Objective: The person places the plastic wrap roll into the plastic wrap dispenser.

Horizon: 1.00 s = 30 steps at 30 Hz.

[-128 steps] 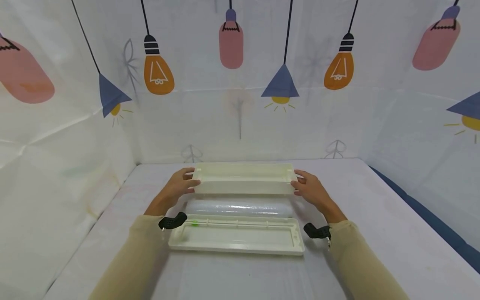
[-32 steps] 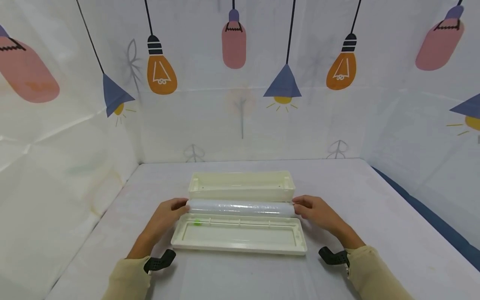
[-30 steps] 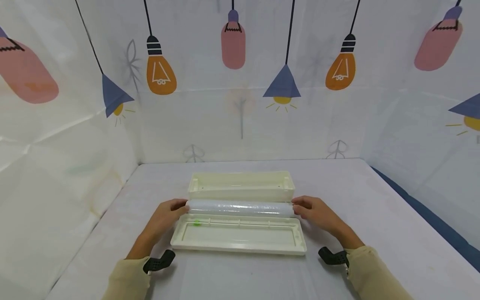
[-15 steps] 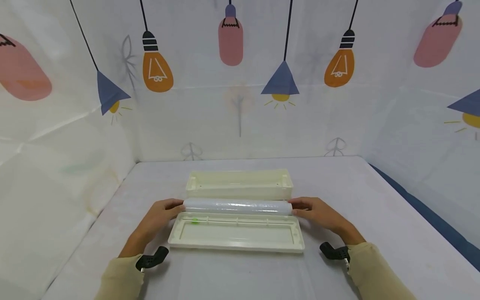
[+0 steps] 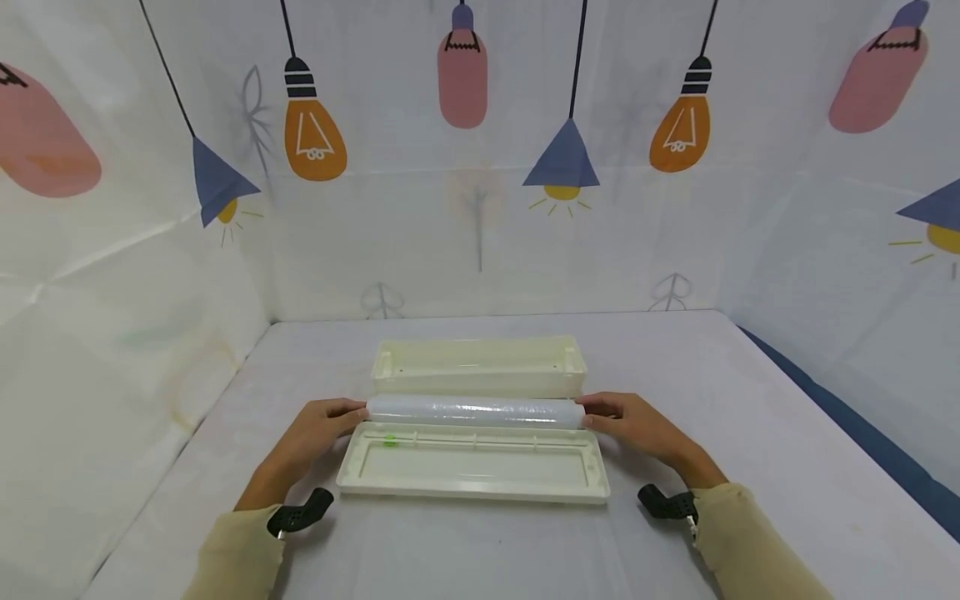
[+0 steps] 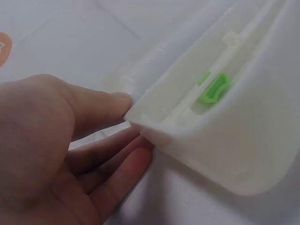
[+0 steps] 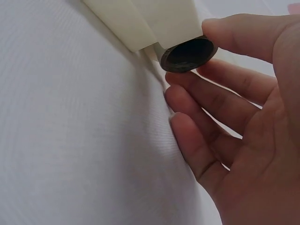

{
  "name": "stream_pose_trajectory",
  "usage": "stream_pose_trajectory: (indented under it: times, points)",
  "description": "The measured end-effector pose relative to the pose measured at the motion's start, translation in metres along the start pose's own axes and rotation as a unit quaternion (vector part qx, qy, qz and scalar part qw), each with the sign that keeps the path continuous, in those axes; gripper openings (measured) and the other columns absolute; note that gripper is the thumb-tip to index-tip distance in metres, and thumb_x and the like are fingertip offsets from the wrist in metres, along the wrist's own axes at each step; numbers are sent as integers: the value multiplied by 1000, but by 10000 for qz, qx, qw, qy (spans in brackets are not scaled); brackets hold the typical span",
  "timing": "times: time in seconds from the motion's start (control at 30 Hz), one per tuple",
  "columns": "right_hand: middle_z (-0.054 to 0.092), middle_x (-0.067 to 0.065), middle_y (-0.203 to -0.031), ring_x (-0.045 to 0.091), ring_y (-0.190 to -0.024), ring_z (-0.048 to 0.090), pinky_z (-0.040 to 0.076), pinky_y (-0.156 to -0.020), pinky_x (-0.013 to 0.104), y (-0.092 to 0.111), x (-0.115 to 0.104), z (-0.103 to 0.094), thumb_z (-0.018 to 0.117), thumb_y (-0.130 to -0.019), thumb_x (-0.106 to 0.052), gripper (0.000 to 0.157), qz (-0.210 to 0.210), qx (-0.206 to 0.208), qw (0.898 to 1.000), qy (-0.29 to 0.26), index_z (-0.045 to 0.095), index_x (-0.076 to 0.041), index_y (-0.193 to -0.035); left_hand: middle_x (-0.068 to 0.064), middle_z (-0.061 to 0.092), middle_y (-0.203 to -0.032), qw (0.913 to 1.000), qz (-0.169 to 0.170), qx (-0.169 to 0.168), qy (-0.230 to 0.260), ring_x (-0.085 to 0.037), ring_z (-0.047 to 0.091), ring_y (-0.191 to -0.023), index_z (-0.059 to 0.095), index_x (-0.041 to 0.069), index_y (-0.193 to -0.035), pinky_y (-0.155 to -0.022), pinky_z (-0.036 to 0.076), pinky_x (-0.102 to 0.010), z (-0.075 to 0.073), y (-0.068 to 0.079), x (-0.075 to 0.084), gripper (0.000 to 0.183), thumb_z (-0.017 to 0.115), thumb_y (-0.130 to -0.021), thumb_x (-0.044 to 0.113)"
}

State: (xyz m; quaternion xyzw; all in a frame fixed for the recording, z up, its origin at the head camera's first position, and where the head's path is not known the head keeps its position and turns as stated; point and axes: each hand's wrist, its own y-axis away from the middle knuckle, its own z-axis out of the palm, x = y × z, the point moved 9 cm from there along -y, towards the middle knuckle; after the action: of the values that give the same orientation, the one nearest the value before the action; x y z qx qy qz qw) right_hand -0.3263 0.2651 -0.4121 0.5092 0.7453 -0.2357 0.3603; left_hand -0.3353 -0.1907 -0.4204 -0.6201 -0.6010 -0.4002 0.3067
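Observation:
A roll of cling film [image 5: 474, 412] lies crosswise on the table between a long cream box [image 5: 480, 383] behind and its shallow cream lid [image 5: 474, 472] in front. My left hand [image 5: 318, 427] grips the roll's left end; in the left wrist view its thumb lies at the film and the other fingers go under, partly hidden by the lid. At the opposite end my right hand [image 5: 633, 425] holds the roll, thumb on one side and fingers round the other, beside the dark hollow core [image 7: 189, 55]. A green slide cutter [image 6: 215, 88] sits on the lid's rail.
A white cloth covers the table [image 5: 480, 550]. White sheets with printed lamps form the back wall [image 5: 480, 233] and sides. Black wrist cameras, one being the left camera [image 5: 300, 512], are strapped at both sleeves.
Earlier both hands held the cream box by its ends; it now stands behind the roll, and the hands have moved to the roll's ends. Over the last second the hands barely move.

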Motion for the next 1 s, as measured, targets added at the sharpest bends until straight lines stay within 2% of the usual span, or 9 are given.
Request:
stream_pose_trajectory:
  times: [0.17,0.3,0.47,0.67,0.83,1.0]
  points:
    - [61,8,-136,30,-126,55,45,-103,53,0,0,1,67,-97,-38,48,87,70,9998,-185,62,-10,-136,-12,66,-127,10000,-67,-4,-6,-29,59,-119,68,2,-127,-103,44,-52,-1,-1,-3,47,68,-96,38]
    - [63,9,-133,29,-124,57,46,-101,52,-1,-4,2,66,-98,-35,46,-86,118,9997,-207,63,-7,-134,-12,65,-128,9995,-300,38,87,-29,59,-119,68,3,-127,-104,43,-53,-1,-1,-10,47,68,-96,38]
    - [64,9,-131,30,-123,58,46,-101,52,-1,-6,1,67,-98,-32,44,-202,275,9993,-167,64,-6,-133,-13,66,-128,9989,-417,84,220,-29,60,-117,68,2,-127,-105,43,-54,0,-3,-13,47,70,-95,38]
    - [62,13,-134,32,-126,56,48,-101,51,1,-7,-2,66,-99,-32,46,-204,385,9989,-189,61,-3,-135,-13,67,-126,9985,-274,121,465,-25,63,-114,68,0,-126,-104,46,-48,-1,-3,-7,45,71,-95,33]
    - [61,15,-135,31,-123,59,53,-95,40,3,-11,-5,66,-99,-30,47,-206,489,9978,-408,60,-2,-136,-14,66,-127,9978,-39,157,645,-23,65,-111,66,-2,-128,-101,49,-44,-4,0,2,46,69,-97,32]
    - [62,14,-134,29,-121,60,52,-93,33,4,-13,-9,67,-98,-30,45,-294,690,9963,-413,62,-4,-135,-16,64,-131,9960,149,299,833,-24,66,-110,64,-2,-131,-100,50,-42,-7,4,7,49,68,-97,33]
